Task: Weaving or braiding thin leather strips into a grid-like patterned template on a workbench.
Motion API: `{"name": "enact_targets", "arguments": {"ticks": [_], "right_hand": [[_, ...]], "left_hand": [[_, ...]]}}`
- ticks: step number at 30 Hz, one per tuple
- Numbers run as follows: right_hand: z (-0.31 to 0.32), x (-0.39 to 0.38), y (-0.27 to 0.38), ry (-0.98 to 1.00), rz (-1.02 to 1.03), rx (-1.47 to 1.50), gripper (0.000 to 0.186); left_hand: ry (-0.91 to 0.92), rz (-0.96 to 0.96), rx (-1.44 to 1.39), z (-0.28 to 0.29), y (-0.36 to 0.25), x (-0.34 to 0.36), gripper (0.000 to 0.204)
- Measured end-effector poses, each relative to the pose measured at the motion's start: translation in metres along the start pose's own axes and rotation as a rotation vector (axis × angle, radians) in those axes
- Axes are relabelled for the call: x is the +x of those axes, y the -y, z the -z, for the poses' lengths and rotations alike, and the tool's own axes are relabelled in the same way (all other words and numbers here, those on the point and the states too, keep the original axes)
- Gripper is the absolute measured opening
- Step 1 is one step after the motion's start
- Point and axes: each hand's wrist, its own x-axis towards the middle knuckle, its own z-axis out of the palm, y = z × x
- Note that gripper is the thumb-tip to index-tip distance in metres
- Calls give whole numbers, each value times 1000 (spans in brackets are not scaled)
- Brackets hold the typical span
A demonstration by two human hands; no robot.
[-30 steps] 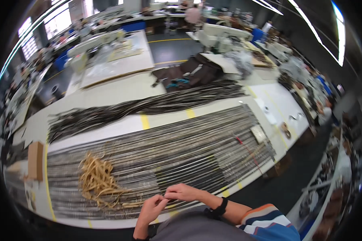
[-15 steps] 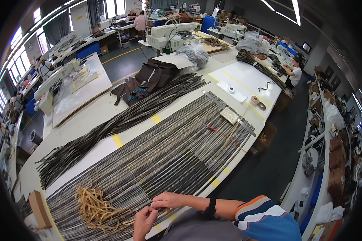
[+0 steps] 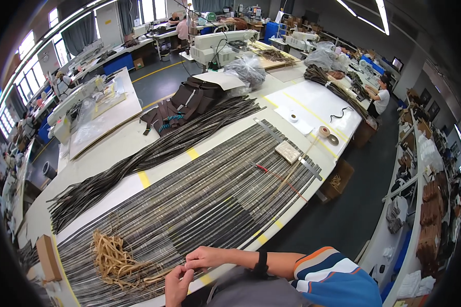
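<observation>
My left hand (image 3: 178,281) and my right hand (image 3: 201,257) meet at the near edge of the table, fingertips pinched together on something too small to make out. They are over long parallel dark grey and tan strips (image 3: 205,184) laid flat across the table. Left of my hands lies a tangled heap of tan narrow strips (image 3: 112,256). At the strips' far end are a metal bar (image 3: 269,130), a pale wrapped block (image 3: 287,152) and a red-handled tool (image 3: 259,167).
A dark bundle of loose strips (image 3: 148,148), brown fabric pieces (image 3: 189,97), tape rolls (image 3: 323,132) and sewing machines (image 3: 210,48) stand beyond. A cardboard piece (image 3: 48,258) is at left, a box (image 3: 338,179) under the right edge, shelving (image 3: 410,194) along the right. A co-worker (image 3: 379,97) works far right.
My joined hands have moved slightly left along the near edge. The view has swung toward the right since a second ago. The fingertips remain together.
</observation>
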Motion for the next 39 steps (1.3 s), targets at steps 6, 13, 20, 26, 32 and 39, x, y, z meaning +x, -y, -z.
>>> {"name": "enact_targets", "arguments": {"ticks": [6, 13, 20, 26, 32, 39], "right_hand": [[11, -18, -22, 2, 32, 49, 35], [29, -44, -25, 41, 50, 24, 29], [45, -52, -29, 11, 150, -46, 26], [52, -42, -30, 34, 231, -142, 22], [46, -24, -16, 46, 32, 60, 25], [32, 19, -7, 19, 3, 66, 21]], "left_hand": [[-61, 10, -60, -27, 4, -5, 11], [-108, 2, -36, -54, -4, -5, 10], [-103, 24, 3, -68, -15, -1, 10], [-55, -157, 252, -66, -42, -2, 15], [-79, 44, -86, -35, 3, 23, 10], [4, 67, -62, 14, -3, 37, 12]]}}
